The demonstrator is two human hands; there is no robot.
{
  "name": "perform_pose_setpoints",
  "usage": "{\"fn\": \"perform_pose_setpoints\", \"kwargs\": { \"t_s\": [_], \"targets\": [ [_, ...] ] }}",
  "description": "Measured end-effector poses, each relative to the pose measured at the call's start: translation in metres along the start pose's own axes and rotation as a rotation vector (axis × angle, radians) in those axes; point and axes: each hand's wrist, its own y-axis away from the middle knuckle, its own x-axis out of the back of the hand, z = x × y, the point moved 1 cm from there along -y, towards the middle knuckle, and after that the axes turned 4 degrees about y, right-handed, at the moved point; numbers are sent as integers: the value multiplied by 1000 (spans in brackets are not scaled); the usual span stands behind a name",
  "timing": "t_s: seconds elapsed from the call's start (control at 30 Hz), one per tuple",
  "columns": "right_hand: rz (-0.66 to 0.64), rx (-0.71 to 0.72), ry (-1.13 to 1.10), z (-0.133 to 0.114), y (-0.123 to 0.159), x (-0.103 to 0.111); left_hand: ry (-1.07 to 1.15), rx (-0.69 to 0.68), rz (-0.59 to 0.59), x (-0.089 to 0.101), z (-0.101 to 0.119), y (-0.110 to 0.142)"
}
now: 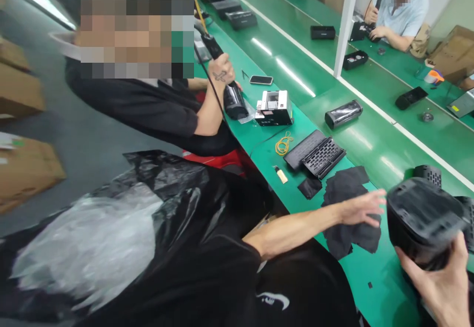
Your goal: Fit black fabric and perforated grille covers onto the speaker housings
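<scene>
On the right, my right hand (440,277) grips a black rounded housing (425,213) that looks like a speaker shell, thumb along its side. Its flat end faces up, glossy and slightly smeared by motion. My left hand (365,208) reaches out with fingers spread, close to the housing's left side; it appears to hold nothing. Beneath it lie several dark fabric-like sheets (348,183) on the green table (365,285). Perforated black grille pieces (324,156) rest farther along.
Left of the grilles are a yellow cord loop (283,144), a small cream-labelled item (280,174), a white-and-black device (274,108) and a phone (261,80). A co-worker's hand (222,69) grips a corded tool. A black cylinder (343,114) lies on the green belt. A plastic bag (89,243) is beside me.
</scene>
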Motion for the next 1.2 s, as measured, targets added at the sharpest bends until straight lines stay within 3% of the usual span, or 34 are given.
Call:
{"fn": "perform_pose_setpoints", "kwargs": {
  "t_s": [0.1,0.17,0.23,0.33,0.5,0.6,0.67,0.77,0.87,1.03,1.13,1.2],
  "targets": [
    [56,149,325,8,-10,10,-315,-236,51,-5,43,19],
    [25,300,486,13,-15,9,-565,-281,28,-13,62,26],
    [23,397,520,13,-16,3,-734,-278,55,-19,68,30],
    [61,428,492,2,-10,-7,-842,-319,95,-22,68,33],
    [45,404,423,-8,-2,-17,-958,-354,20,-19,73,36],
    [0,331,319,6,0,-15,-949,-308,58,-15,74,37],
    [37,213,190,20,5,-12,-870,-293,97,-10,72,40],
    [61,-34,-160,37,21,-12,-691,-263,106,-3,69,45],
    [-1,-135,-428,38,39,-19,-627,-246,80,0,69,50],
    [129,-171,-392,34,50,-27,-583,-232,70,2,62,48],
    [119,-315,-540,47,41,-42,-577,-161,205,13,48,38],
    [-6,-545,-722,60,36,-58,-593,20,353,26,36,31]
  ]
}}
